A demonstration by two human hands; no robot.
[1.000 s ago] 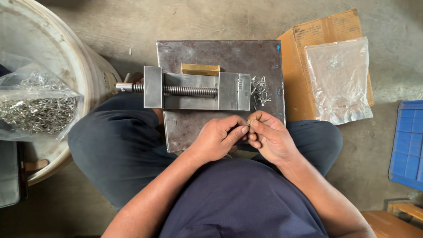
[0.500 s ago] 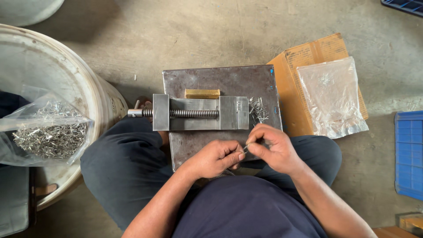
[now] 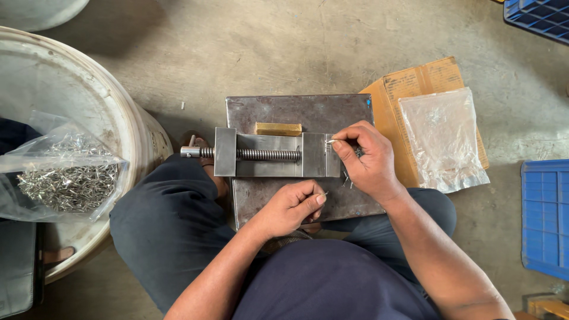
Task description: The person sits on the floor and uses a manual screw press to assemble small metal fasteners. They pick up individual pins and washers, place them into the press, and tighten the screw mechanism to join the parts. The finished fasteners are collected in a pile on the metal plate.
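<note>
right hand (image 3: 367, 160) pinched on a thin pin (image 3: 330, 141) at vise (image 3: 275, 154) right jaw, frame centre | left hand (image 3: 293, 206) pinched on another pin (image 3: 323, 194), lower centre | pins look light, stiff, slippery; best gripped mid-shaft by fingertips | bag of pins (image 3: 62, 178) left

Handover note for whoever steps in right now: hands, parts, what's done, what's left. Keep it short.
Right hand: at the right end of the small vise, pinching a thin metal pin at the vise's edge.
Left hand: closed, nearer the body over the steel plate, pinching another small pin.
Vise sits on the plate across the lap; brass block lies just behind it.
Stock: bag of loose pins on the white tub at left; near-empty clear bag on cardboard at right.
Done: cannot tell a count.
Left: the bag of loose pins is still well filled.
</note>
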